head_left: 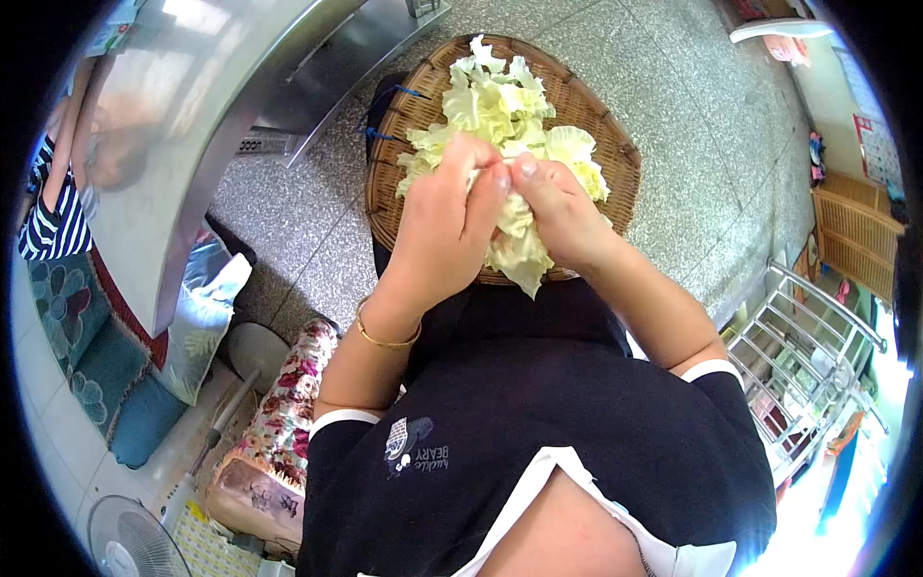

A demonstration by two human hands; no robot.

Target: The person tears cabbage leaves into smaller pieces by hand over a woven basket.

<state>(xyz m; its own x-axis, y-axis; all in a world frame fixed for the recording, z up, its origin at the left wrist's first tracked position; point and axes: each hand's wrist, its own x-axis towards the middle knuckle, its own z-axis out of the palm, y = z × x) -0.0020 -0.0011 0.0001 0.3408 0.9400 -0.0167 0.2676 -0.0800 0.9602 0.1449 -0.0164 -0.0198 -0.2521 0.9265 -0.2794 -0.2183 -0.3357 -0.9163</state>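
A shallow round wicker basket (610, 125) rests at my lap, with a heap of pale yellow-green cabbage leaves (495, 101) on it. My left hand (450, 216) and my right hand (562, 207) meet above the near part of the heap. Both hands are closed, thumbs and fingertips pinching a cabbage leaf (520, 258) between them. The lower part of that leaf hangs below my fingers towards the basket's near rim. My curled fingers hide its upper part. On my left wrist is a thin gold bangle (387, 338).
A shiny metal cabinet (231, 106) stands to the left. Beside me on the left are a flowered cushion (293, 394) and a white fan (135, 543). A metal rack (798, 361) is at the right. Speckled stone floor (707, 125) surrounds the basket.
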